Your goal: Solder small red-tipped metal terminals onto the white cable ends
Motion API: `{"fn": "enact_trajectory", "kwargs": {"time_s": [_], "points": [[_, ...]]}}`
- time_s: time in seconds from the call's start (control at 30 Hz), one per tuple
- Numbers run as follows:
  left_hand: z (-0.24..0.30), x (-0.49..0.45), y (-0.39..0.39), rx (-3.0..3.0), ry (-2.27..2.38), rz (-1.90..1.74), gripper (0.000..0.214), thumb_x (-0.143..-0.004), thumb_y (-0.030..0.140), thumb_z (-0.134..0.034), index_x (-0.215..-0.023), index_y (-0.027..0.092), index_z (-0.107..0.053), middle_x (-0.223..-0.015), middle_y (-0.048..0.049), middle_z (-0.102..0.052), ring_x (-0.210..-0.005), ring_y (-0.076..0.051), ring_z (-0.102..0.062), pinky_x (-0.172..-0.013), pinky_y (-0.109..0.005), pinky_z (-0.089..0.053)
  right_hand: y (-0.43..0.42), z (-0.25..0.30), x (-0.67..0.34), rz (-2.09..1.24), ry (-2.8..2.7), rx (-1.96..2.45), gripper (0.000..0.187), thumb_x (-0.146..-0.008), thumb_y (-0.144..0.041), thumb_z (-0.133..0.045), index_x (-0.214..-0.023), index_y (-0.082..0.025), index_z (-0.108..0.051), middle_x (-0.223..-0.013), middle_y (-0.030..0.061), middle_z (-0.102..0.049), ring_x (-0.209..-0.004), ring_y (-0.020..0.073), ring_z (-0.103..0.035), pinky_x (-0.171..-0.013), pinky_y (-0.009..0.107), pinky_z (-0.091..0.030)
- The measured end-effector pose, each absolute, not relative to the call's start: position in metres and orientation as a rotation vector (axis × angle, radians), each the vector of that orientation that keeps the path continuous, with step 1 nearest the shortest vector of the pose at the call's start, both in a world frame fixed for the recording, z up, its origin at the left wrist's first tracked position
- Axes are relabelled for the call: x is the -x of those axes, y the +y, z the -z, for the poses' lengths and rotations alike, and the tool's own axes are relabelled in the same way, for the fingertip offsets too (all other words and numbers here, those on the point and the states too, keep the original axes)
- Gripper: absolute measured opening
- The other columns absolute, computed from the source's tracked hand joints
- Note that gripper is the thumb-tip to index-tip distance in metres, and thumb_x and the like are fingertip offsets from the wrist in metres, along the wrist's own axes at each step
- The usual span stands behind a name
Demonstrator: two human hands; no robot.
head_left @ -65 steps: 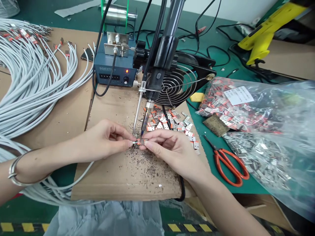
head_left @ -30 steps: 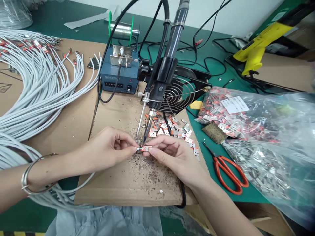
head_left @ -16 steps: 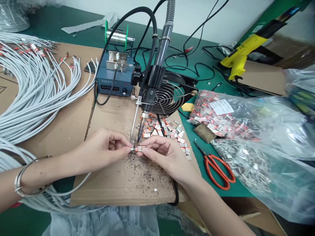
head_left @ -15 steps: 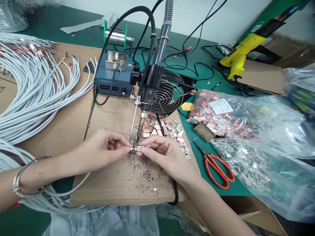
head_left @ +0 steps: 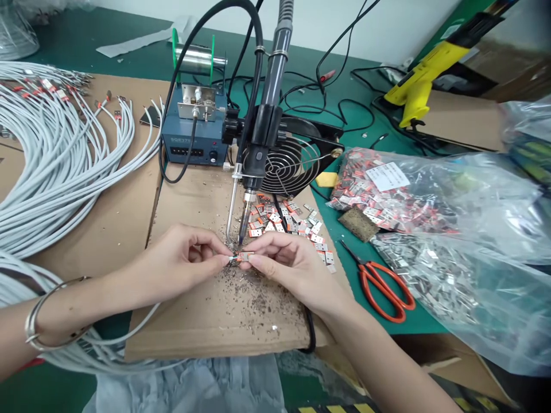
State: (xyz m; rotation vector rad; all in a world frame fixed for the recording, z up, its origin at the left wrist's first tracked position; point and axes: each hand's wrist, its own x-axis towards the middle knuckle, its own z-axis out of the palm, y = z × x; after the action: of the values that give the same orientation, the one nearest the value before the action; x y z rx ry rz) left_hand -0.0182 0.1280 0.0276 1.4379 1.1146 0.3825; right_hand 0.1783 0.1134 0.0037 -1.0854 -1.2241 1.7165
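Observation:
Between thumb and forefinger, my right hand point(head_left: 286, 261) pinches a USB connector point(head_left: 247, 257) with an orange insert, its metal shell lying sideways. My left hand point(head_left: 193, 258) is closed in a pinch on the end of a white cable point(head_left: 144, 327), whose thin wire ends meet the connector's orange end. Right above this joint stands the soldering iron point(head_left: 245, 221), clamped tip down, with the solder feed tube point(head_left: 232, 212) curving in beside the tip. Whether the tip touches the connector I cannot tell.
Loose USB connectors point(head_left: 297, 221) lie behind my right hand. A blue solder feeder point(head_left: 193, 137) and a fan point(head_left: 288, 166) stand farther back. Bundled white cables point(head_left: 64, 149) fill the left. Red-handled scissors point(head_left: 387, 289) and bags of connector parts point(head_left: 430, 281) are at right.
The view has shifted slightly. Both hands keep their pinch at the iron's tip, and the right fingertips sit a little farther back along the connector.

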Motion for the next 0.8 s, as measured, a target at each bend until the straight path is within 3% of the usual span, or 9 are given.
{"fn": "enact_trajectory", "kwargs": {"time_s": [0.23,0.4,0.67,0.8], "points": [[-0.028,0.020,0.127,-1.437,1.123,-0.368,0.017,-0.078,0.028,-0.056,-0.078,0.015,-0.067,-0.056,0.0037,-0.055,-0.035,-0.003,-0.036,-0.029,-0.014,-0.028,0.113,-0.004,-0.177,-1.710,-1.240,1.108,0.007,-0.071,-0.014,-0.069,-0.076,-0.019,-0.068,-0.068,-0.0009,-0.073,-0.065,0.0095,-0.068,-0.061,0.018,-0.051],[-0.029,0.019,0.125,-1.422,1.148,-0.282,0.016,-0.078,0.026,-0.055,-0.075,0.015,-0.065,-0.046,0.0075,-0.047,-0.032,-0.005,-0.036,-0.029,-0.016,-0.029,0.113,-0.005,-0.176,-1.694,-1.323,1.171,0.004,-0.069,-0.018,-0.071,-0.071,-0.019,-0.067,-0.066,0.0007,-0.072,-0.062,0.0108,-0.066,-0.059,0.021,-0.050],[-0.025,0.024,0.117,-1.632,1.060,-0.303,0.027,-0.081,0.035,-0.055,-0.066,0.014,-0.061,-0.054,0.0036,-0.051,-0.050,-0.008,-0.042,-0.045,-0.018,-0.031,0.109,-0.013,-0.183,-1.711,-1.433,1.135,0.011,-0.067,-0.023,-0.074,-0.071,-0.017,-0.067,-0.062,0.0023,-0.071,-0.057,0.0112,-0.065,-0.054,0.021,-0.048],[-0.038,0.023,0.096,-1.753,1.061,-0.221,0.038,-0.083,0.044,-0.052,-0.059,0.015,-0.053,-0.052,0.0046,-0.046,-0.050,-0.008,-0.038,-0.044,-0.018,-0.027,0.094,-0.026,-0.192,-1.752,-1.478,1.033,0.009,-0.070,-0.025,-0.071,-0.075,-0.017,-0.068,-0.061,0.0028,-0.070,-0.054,0.0115,-0.063,-0.049,0.022,-0.045]]}}
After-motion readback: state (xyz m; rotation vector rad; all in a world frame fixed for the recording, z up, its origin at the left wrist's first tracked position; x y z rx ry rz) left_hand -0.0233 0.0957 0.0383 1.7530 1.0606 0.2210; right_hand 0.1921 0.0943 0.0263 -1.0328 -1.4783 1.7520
